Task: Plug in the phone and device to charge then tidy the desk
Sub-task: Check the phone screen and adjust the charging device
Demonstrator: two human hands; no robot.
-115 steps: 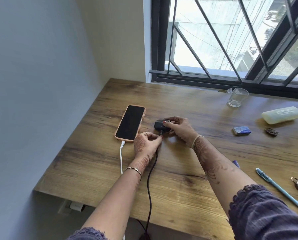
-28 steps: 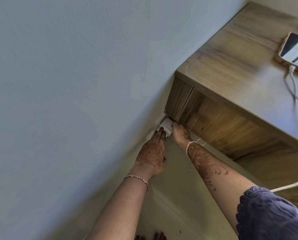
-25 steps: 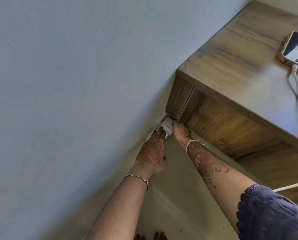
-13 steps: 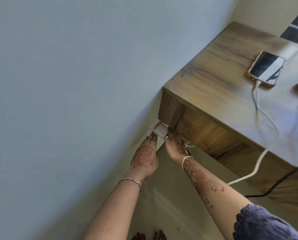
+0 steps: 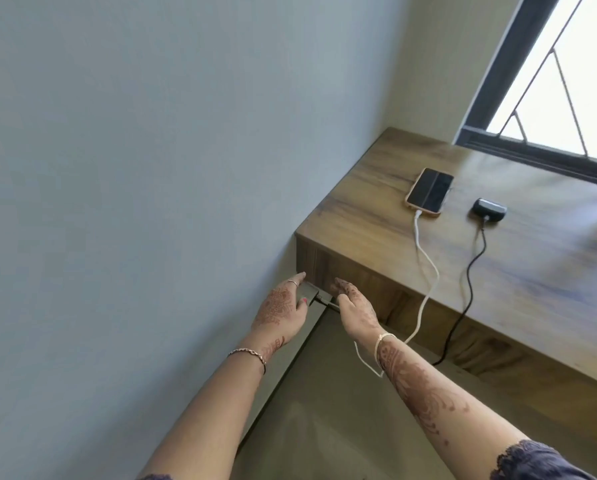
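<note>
So both hands are down by the wall under the near-left corner of the desk (image 5: 366, 233). The left hand (image 5: 280, 306) is flat-ish, back of the hand facing up, fingers loosely spread and not clamped on anything. Its fingertips reach up to the desk's corner edge and its thumb sits right at a small grey block (image 5: 311, 295) on the wall, which looks like a socket or adapter; it's in shadow so I can't tell which. The right hand (image 5: 354, 306) is just beside it, fingers relaxed and a bit curled, slightly apart, holding nothing that I can see. There's a short dark plug or cable end (image 5: 326, 301) sticking out of the block between the two hands; the right thumb is very near it, can't tell if it's touching.

Count-wise: two hands, one bracelet on each wrist, one ring on the left hand.

Up on the desk there's one phone (image 5: 430, 191) in a peach case, screen up and dark, with one white cable (image 5: 428, 268) plugged into its near end and hanging over the front edge. To its right sits one small black device (image 5: 488, 210), with one black cable (image 5: 472, 268) plugged in, also dropping over the edge. So two cables, two gadgets, lying near each other but not touching. The window (image 5: 567, 81) with bars is at the far right.
</note>
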